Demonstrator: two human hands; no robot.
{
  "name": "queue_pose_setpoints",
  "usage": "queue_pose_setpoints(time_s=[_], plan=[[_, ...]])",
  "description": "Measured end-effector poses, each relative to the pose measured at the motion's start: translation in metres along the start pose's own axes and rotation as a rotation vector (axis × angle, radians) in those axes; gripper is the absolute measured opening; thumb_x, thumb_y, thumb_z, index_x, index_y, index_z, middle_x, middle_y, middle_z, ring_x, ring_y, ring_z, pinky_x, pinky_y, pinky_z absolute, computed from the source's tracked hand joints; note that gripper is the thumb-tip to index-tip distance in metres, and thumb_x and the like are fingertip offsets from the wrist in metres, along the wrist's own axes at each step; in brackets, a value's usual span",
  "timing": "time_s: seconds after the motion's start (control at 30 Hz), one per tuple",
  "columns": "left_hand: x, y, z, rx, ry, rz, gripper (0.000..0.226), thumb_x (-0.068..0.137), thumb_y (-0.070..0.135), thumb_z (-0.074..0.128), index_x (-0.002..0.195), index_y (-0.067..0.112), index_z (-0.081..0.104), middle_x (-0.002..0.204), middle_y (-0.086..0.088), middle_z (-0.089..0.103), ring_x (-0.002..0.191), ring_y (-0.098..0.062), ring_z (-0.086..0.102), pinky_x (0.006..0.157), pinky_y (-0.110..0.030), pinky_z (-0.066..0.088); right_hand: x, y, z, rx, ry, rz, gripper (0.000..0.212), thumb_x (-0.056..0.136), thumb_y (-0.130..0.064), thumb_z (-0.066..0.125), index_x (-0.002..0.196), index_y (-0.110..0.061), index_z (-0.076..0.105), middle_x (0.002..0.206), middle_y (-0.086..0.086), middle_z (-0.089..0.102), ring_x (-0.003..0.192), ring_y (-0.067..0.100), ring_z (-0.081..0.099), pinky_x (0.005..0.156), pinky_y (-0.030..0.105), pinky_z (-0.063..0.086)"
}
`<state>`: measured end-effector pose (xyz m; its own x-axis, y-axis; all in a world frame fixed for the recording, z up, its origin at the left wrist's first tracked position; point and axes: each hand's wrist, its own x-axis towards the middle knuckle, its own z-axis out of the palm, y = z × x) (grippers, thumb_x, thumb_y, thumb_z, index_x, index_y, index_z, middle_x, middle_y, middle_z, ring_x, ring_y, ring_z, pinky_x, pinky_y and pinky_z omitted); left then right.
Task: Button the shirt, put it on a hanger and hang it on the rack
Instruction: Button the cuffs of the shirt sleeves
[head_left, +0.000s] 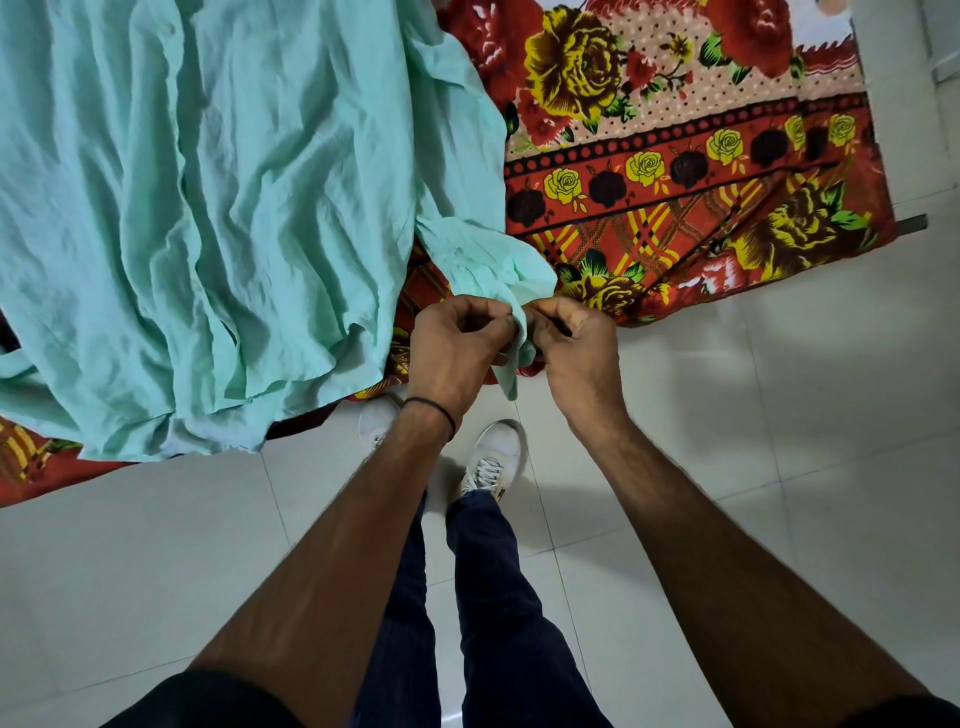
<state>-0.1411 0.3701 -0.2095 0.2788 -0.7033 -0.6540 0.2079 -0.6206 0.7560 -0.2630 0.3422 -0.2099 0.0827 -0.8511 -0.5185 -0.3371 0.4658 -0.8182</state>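
You had open tiled floor (779, 415) at right and below; the shirt (208, 208) (crumpled, spread wide) blocked the upper left.

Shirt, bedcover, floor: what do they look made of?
Shirt: thin woven cloth, maybe cotton or rayon, matte mint green; it creases finely and drapes limp. Bedcover: printed fabric, matte, red floral pattern; fibre unclear. Floor: glazed tile, probably ceramic; pale gloss with reflections and straight grout lines.
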Motion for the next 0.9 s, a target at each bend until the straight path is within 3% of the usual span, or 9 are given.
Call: queue_pose_setpoints(time_s=[0.17, 0.27, 0.33, 0.47, 0.57, 0.67, 0.7, 0.8, 0.9], plan=[[0.001, 0.002, -0.001, 0.1, 0.002, 0.036, 0.01, 0.087, 0.008, 0.069, 0.092, 0.0, 0.071, 0.085, -0.018, 0.073, 0.078, -0.034, 0.073, 0.074, -0.051, 0.06, 0.002, -0.001, -0.002, 0.002, -0.004, -0.006, 0.014, 0.099, -0.016, 0.057, 0.1, -0.015, 0.071, 0.094, 0.007, 0.075, 0.09, 0.026, 0.073, 0.073, 0.037, 0.061], [0.003, 0.001, 0.0, 0.19, 0.042, 0.067, 0.011, 0.086, 0.013, 0.072, 0.089, 0.003, 0.072, 0.082, -0.013, 0.074, 0.078, -0.028, 0.073, 0.075, -0.045, 0.061, 0.001, -0.001, -0.005, 0.004, -0.015, 0.001, 0.042, 0.103, -0.035, 0.05, 0.1, 0.003, 0.068, 0.095, 0.027, 0.07, 0.092, 0.042, 0.067, 0.072, 0.05, 0.058], [0.004, 0.001, 0.001, 0.265, 0.076, 0.108, 0.011, 0.085, 0.017, 0.072, 0.087, 0.006, 0.073, 0.08, -0.008, 0.073, 0.076, -0.023, 0.072, 0.072, -0.038, 0.06, 0.001, -0.003, -0.006, -0.021, -0.056, -0.008, 0.055, 0.1, -0.048, 0.051, 0.097, 0.005, 0.065, 0.094, 0.033, 0.066, 0.091, 0.048, 0.063, 0.071, 0.058, 0.055], [0.004, 0.002, 0.004, 0.302, 0.101, 0.153, 0.01, 0.086, 0.019, 0.071, 0.087, 0.009, 0.072, 0.077, -0.004, 0.073, 0.074, -0.016, 0.07, 0.067, -0.029, 0.057, 0.005, -0.004, -0.008, -0.149, -0.065, -0.053, 0.029, 0.098, -0.034, 0.059, 0.098, -0.007, 0.068, 0.088, 0.011, 0.072, 0.085, 0.027, 0.069, 0.072, 0.048, 0.059], [0.003, 0.002, 0.004, 0.156, 0.054, 0.105, 0.009, 0.087, 0.012, 0.071, 0.087, 0.003, 0.071, 0.075, -0.007, 0.071, 0.07, -0.017, 0.068, 0.063, -0.029, 0.055, 0.011, 0.002, -0.012, -0.254, -0.032, -0.075, 0.023, 0.099, -0.027, 0.058, 0.098, -0.006, 0.067, 0.088, 0.005, 0.071, 0.081, 0.019, 0.066, 0.063, 0.032, 0.052], [0.002, 0.0, 0.005, -0.077, -0.014, -0.006, 0.007, 0.089, 0.005, 0.067, 0.085, 0.0, 0.068, 0.073, -0.011, 0.065, 0.073, -0.023, 0.061, 0.07, -0.035, 0.052, 0.013, 0.001, -0.014, -0.338, -0.032, -0.121, 0.019, 0.099, -0.029, 0.057, 0.096, -0.012, 0.066, 0.082, -0.006, 0.065, 0.074, 0.005, 0.061, 0.057, 0.014, 0.041], [0.001, -0.001, 0.004, -0.139, -0.039, -0.045, 0.008, 0.09, 0.005, 0.066, 0.082, 0.002, 0.068, 0.073, -0.011, 0.064, 0.074, -0.025, 0.059, 0.071, -0.036, 0.051, 0.012, 0.001, -0.015, -0.315, -0.054, -0.119, 0.02, 0.099, -0.03, 0.057, 0.095, -0.013, 0.065, 0.081, -0.005, 0.066, 0.074, 0.006, 0.062, 0.057, 0.017, 0.044], [0.002, -0.004, -0.003, -0.175, -0.136, -0.1, 0.008, 0.091, 0.003, 0.063, 0.084, 0.005, 0.065, 0.074, -0.011, 0.06, 0.076, -0.025, 0.056, 0.074, -0.033, 0.05, 0.013, -0.001, -0.019, -0.04, -0.037, 0.052, 0.04, 0.098, -0.045, 0.055, 0.093, -0.009, 0.07, 0.087, 0.013, 0.073, 0.082, 0.031, 0.07, 0.067, 0.046, 0.06], [0.001, -0.007, -0.008, -0.119, -0.231, -0.046, 0.004, 0.091, 0.001, 0.061, 0.088, 0.002, 0.062, 0.078, -0.011, 0.059, 0.074, -0.02, 0.058, 0.072, -0.027, 0.051, 0.019, -0.001, -0.024, 0.068, 0.017, 0.222, 0.048, 0.093, -0.057, 0.056, 0.106, -0.012, 0.067, 0.105, 0.01, 0.074, 0.099, 0.028, 0.071, 0.085, 0.052, 0.059]])
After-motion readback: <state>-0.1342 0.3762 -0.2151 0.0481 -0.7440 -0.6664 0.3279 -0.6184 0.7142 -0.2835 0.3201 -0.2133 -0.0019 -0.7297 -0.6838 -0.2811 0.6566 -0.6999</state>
